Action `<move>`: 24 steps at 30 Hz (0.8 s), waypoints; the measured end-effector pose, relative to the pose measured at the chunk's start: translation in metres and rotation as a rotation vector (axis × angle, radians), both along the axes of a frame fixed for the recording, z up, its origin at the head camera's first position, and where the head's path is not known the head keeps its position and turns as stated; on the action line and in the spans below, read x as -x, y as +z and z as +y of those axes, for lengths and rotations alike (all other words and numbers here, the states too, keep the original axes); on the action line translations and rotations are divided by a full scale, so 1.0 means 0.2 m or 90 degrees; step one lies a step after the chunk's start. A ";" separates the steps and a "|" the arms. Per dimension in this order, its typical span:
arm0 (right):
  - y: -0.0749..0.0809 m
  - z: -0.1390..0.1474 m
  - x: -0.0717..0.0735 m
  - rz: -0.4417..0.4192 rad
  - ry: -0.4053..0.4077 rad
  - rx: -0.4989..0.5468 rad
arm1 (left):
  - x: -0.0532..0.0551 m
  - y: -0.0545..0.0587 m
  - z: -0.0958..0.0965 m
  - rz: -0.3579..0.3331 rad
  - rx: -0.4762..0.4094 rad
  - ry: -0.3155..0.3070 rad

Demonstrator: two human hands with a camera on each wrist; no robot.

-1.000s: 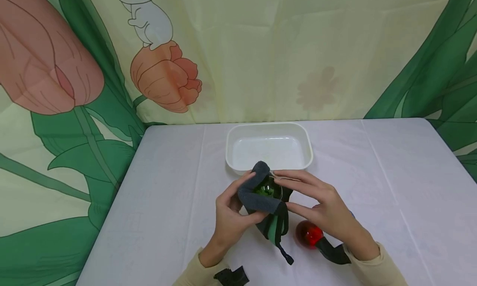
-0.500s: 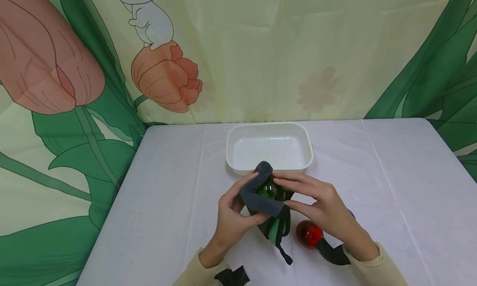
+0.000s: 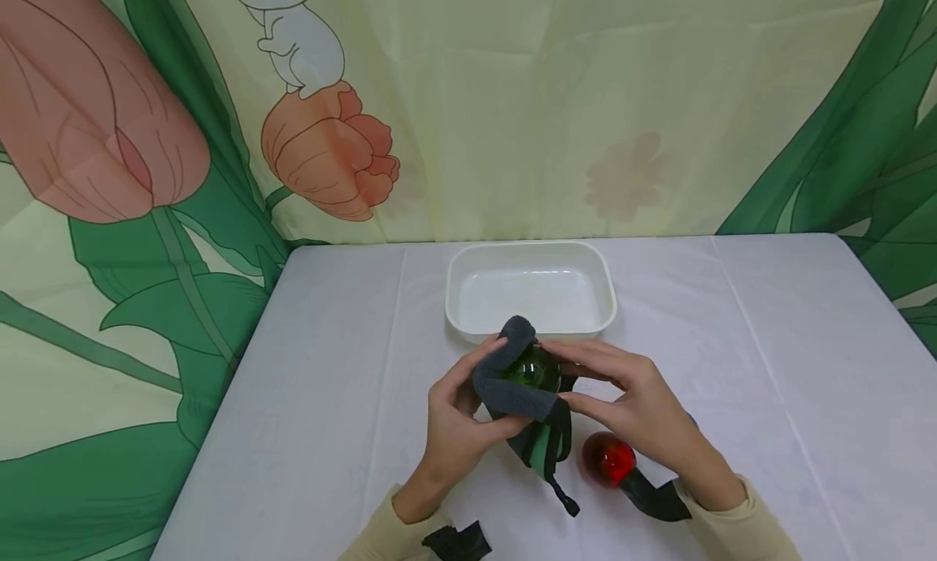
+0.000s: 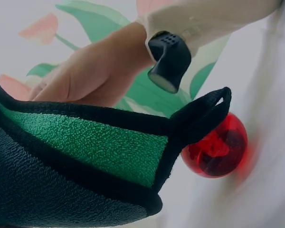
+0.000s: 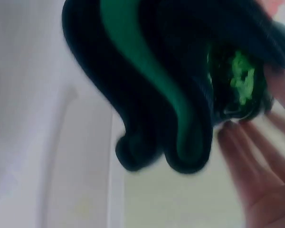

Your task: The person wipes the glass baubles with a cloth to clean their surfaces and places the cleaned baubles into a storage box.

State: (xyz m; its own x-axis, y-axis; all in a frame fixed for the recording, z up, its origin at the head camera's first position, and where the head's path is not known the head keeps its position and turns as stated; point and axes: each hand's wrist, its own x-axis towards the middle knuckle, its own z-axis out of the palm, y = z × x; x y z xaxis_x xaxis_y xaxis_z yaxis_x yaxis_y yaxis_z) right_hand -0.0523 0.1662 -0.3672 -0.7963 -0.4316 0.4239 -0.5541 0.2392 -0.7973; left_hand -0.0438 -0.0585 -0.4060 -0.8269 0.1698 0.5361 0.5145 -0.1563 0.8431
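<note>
My left hand (image 3: 450, 427) holds a folded cloth (image 3: 512, 396), dark grey on one face and green on the other, with black edging and a hanging loop. The cloth wraps part of a shiny green glass ball (image 3: 533, 370). My right hand (image 3: 644, 406) grips the ball's right side with fingers and thumb, the thumb near the cloth's edge. In the right wrist view, fingertips touch the green ball (image 5: 240, 80) below the cloth. The left wrist view shows the cloth's green face (image 4: 99, 142) and loop. How much of the ball the cloth covers underneath is hidden.
A red glass ball (image 3: 609, 461) lies on the white table (image 3: 329, 366) beside my right wrist. Beyond my hands stands a white rectangular tray (image 3: 530, 248). A bit of something blue (image 3: 691, 419) shows behind my right hand. Black camera mounts (image 3: 655, 496) sit at both wrists.
The right fingers have shifted their hold along the green ball, and more of its smooth top shows. The cloth has moved slightly right. The left hand keeps its grip.
</note>
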 end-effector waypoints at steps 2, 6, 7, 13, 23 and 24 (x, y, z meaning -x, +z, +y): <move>0.01 0.01 0.00 0.075 0.007 -0.015 | 0.00 0.00 0.00 -0.003 -0.003 0.002; 0.03 0.01 0.01 0.219 0.047 -0.015 | 0.00 0.00 0.00 -0.004 -0.009 0.005; 0.03 0.01 0.02 0.243 0.057 -0.014 | 0.00 0.00 0.00 -0.003 -0.011 0.004; 0.01 0.00 0.03 0.264 0.075 -0.033 | 0.00 0.00 0.01 0.006 -0.016 -0.007; 0.01 0.00 0.00 0.084 0.048 0.021 | -0.01 0.00 0.01 0.003 -0.010 0.002; 0.01 0.01 0.00 0.047 0.043 0.031 | -0.01 0.00 0.01 0.003 -0.010 0.003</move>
State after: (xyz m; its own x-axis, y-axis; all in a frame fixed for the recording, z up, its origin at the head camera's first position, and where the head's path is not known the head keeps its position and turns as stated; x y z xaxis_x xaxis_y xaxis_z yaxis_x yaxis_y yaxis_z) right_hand -0.0522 0.1676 -0.3653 -0.7319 -0.4608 0.5020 -0.6256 0.1621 -0.7632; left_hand -0.0420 -0.0562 -0.4064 -0.8252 0.1580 0.5424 0.5191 -0.1665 0.8383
